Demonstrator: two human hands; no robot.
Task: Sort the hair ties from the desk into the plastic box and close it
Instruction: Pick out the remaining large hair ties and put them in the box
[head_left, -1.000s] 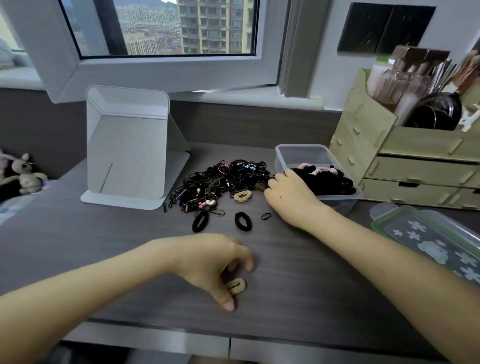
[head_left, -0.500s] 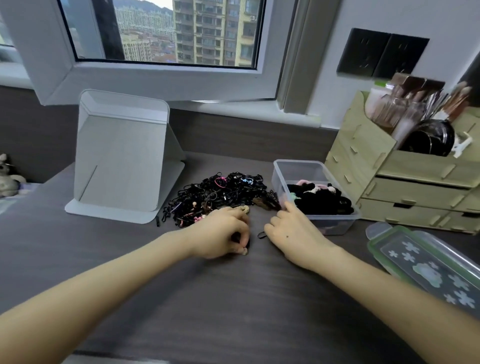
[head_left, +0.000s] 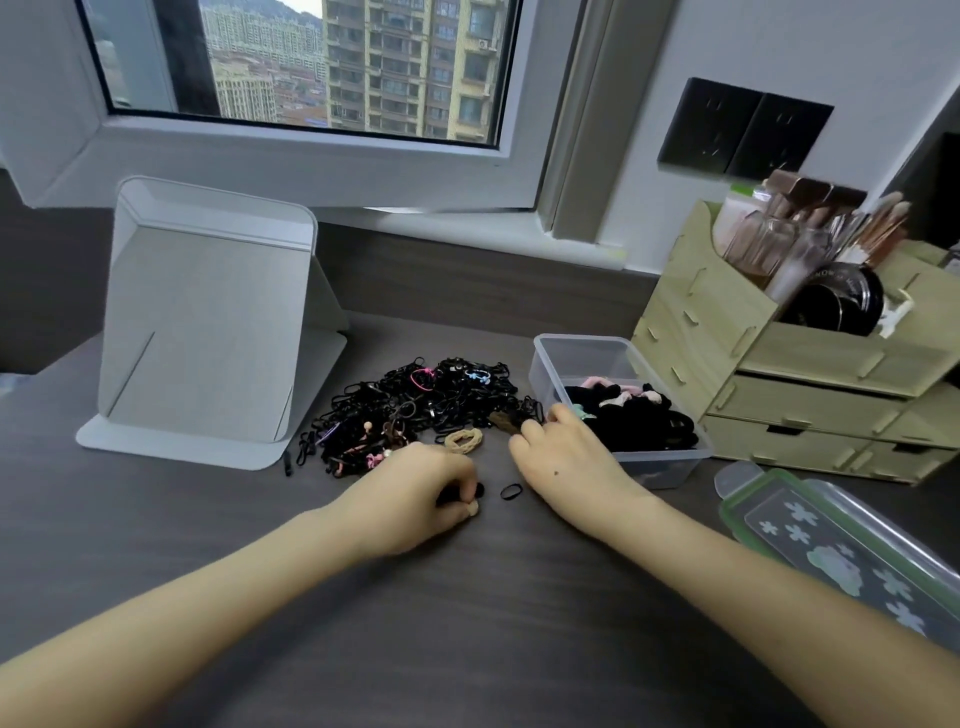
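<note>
Nearest, on the desk (head_left: 493, 623), the left hand (head_left: 415, 499) had its fingers curled tight, pinching a dark tie (head_left: 479, 489) at the tips. To the right lay the lid (head_left: 831, 545), off the box. The right hand (head_left: 566, 462) rested with fingers bent down at the pile's edge; whether they held anything could not be told. A thin black loop (head_left: 511, 491) lay between the hands. Beyond sat a beige braided tie (head_left: 464, 440), then the pile of hair ties (head_left: 415, 405), just left of the open, part-filled plastic box (head_left: 670, 470). The ties looked light, soft and tangle-prone, probably best pinched singly by the band.
</note>
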